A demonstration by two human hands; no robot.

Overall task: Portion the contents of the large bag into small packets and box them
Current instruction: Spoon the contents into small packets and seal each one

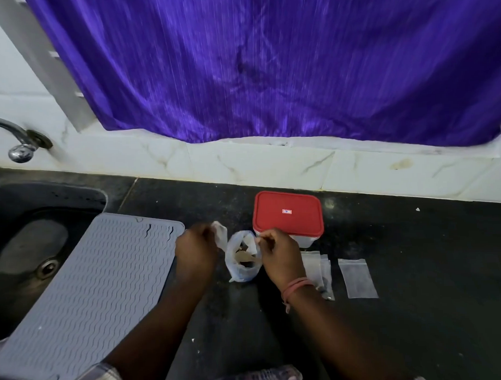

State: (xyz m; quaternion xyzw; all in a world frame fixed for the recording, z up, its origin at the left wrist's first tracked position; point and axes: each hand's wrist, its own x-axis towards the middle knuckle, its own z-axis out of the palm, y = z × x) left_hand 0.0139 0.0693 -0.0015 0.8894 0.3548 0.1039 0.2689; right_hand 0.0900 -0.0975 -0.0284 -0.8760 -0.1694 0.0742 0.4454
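Large bag: clear plastic bag (242, 261) standing upright on the black counter (404, 312), mouth facing up, brownish contents inside.
Left hand: left hand (196, 250) pinches the bag's left flap, pulled out to the left.
Right hand: right hand (278, 252) pinches the right rim.
Box: red-lidded container (287, 214) just behind the bag, lid on.
Packets: small zip packets (357, 278) lie flat to the right, long axes running away from the person.
Mat: grey ribbed mat (99, 280) lies left, partly over the sink (24, 243).
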